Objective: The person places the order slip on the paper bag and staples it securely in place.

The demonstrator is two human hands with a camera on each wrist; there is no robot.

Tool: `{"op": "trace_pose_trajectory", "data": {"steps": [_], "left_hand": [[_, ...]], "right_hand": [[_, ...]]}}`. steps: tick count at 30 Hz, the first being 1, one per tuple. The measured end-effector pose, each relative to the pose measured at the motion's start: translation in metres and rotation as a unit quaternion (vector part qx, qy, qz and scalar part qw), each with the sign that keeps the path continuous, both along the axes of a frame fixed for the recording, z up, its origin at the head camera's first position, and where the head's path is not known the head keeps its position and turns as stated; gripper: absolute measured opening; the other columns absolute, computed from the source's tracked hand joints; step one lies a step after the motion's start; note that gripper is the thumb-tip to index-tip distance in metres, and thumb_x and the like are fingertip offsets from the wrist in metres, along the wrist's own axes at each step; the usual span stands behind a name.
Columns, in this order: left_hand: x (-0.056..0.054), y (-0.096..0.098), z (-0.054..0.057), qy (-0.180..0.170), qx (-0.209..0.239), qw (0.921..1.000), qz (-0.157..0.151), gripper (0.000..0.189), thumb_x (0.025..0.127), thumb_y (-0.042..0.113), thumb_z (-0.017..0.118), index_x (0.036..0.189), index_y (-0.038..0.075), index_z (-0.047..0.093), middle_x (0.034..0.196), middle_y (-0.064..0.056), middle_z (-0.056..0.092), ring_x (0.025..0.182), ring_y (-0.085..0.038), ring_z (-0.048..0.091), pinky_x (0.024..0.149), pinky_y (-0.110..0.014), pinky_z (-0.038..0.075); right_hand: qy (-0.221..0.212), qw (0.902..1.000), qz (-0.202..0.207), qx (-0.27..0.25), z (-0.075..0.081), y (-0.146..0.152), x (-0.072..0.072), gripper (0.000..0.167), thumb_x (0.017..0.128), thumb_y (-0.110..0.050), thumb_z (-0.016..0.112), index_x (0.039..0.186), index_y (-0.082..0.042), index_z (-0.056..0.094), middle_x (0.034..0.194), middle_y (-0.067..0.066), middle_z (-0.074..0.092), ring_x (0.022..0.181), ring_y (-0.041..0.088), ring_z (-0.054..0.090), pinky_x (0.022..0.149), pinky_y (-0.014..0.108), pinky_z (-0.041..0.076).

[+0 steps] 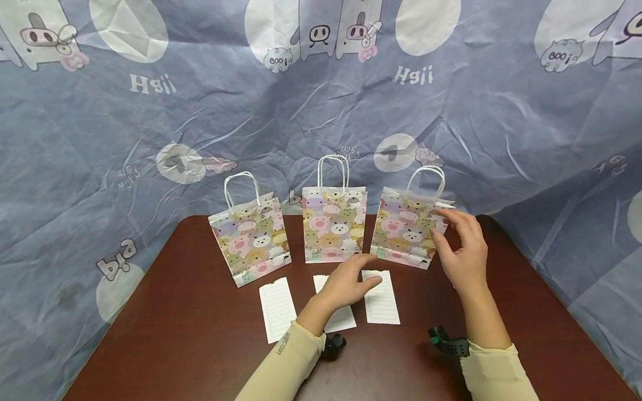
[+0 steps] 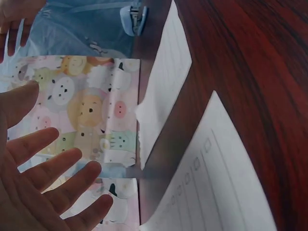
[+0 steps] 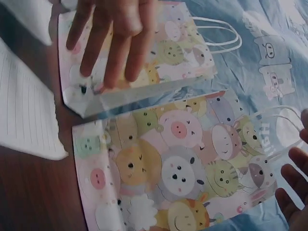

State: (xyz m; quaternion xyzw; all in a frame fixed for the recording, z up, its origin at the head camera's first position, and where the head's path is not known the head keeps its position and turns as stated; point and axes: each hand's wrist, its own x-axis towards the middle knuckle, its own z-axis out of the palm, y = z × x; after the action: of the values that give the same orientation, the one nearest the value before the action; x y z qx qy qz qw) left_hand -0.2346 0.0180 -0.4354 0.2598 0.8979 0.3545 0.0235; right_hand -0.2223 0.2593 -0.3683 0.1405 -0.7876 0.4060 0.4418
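Three small paper gift bags printed with cartoon animals and fitted with white handles stand in a row: a left bag (image 1: 251,239), a middle bag (image 1: 333,225) and a right bag (image 1: 403,231). My right hand (image 1: 463,253), fingers spread and relaxed, is beside the right bag, its fingertips overlapping that bag's right edge in the head view. My left hand (image 1: 346,284) hovers palm inward in front of the bags, fingers straight. It partly covers the middle lined paper slip (image 1: 342,320) and overlaps the right slip (image 1: 382,301). The left slip (image 1: 277,309) lies before the left bag.
A light blue stapler (image 2: 134,20) shows beyond the right bag in the left wrist view. The dark red-brown table (image 1: 175,334) carries everything, and a blue printed cloth (image 1: 281,111) hangs behind its far edge and along the sides.
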Motion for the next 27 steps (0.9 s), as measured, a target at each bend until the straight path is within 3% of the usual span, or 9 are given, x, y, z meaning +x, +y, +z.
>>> {"op": "trace_pose_trajectory", "data": {"steps": [4, 6, 12, 23, 27], "left_hand": [[-0.003, 0.000, -0.004, 0.006, -0.003, 1.0000, 0.001, 0.056, 0.098, 0.041, 0.062, 0.149, 0.023, 0.047, 0.153, 0.002, 0.048, 0.142, -0.019, 0.046, 0.113, -0.043, 0.042], [-0.004, -0.001, -0.005, 0.006, -0.010, 0.9999, 0.006, 0.058, 0.096, 0.043, 0.064, 0.149, 0.023, 0.048, 0.153, 0.001, 0.048, 0.142, -0.020, 0.047, 0.113, -0.043, 0.043], [-0.003, -0.003, -0.010, 0.000, -0.037, 0.9988, 0.033, 0.068, 0.089, 0.047, 0.073, 0.148, 0.024, 0.049, 0.152, 0.001, 0.050, 0.141, -0.021, 0.047, 0.111, -0.046, 0.044], [-0.007, 0.001, -0.024, 0.050, -0.088, 0.9942, 0.036, 0.069, 0.084, 0.048, 0.078, 0.143, 0.022, 0.055, 0.148, 0.001, 0.055, 0.138, -0.020, 0.051, 0.111, -0.049, 0.040], [-0.007, 0.001, -0.029, 0.039, -0.105, 0.9928, 0.044, 0.073, 0.082, 0.048, 0.079, 0.145, 0.022, 0.053, 0.153, -0.004, 0.049, 0.142, -0.023, 0.044, 0.115, -0.056, 0.031]], "right_hand": [[0.000, 0.9964, 0.007, -0.085, 0.002, -0.005, -0.001, 0.037, 0.086, 0.010, 0.067, 0.122, 0.004, 0.066, 0.119, -0.010, 0.058, 0.107, 0.001, 0.053, 0.093, 0.014, 0.039], [-0.001, 0.9937, 0.002, -0.112, 0.006, -0.008, 0.001, 0.034, 0.088, 0.010, 0.065, 0.122, 0.006, 0.065, 0.123, -0.006, 0.057, 0.108, 0.002, 0.052, 0.092, 0.015, 0.038], [-0.018, 0.9911, -0.020, -0.130, 0.012, -0.014, 0.001, 0.035, 0.090, 0.005, 0.062, 0.125, 0.006, 0.062, 0.138, 0.021, 0.046, 0.109, -0.003, 0.046, 0.089, 0.019, 0.037], [-0.074, 0.9797, -0.006, -0.186, 0.014, -0.006, -0.012, 0.044, 0.094, -0.002, 0.062, 0.137, -0.005, 0.058, 0.141, -0.001, 0.046, 0.121, 0.018, 0.047, 0.094, 0.026, 0.038], [-0.125, 0.9737, -0.007, -0.191, 0.008, 0.000, -0.020, 0.047, 0.097, -0.008, 0.062, 0.142, -0.014, 0.054, 0.143, -0.001, 0.044, 0.125, 0.019, 0.044, 0.096, 0.027, 0.037]]}}
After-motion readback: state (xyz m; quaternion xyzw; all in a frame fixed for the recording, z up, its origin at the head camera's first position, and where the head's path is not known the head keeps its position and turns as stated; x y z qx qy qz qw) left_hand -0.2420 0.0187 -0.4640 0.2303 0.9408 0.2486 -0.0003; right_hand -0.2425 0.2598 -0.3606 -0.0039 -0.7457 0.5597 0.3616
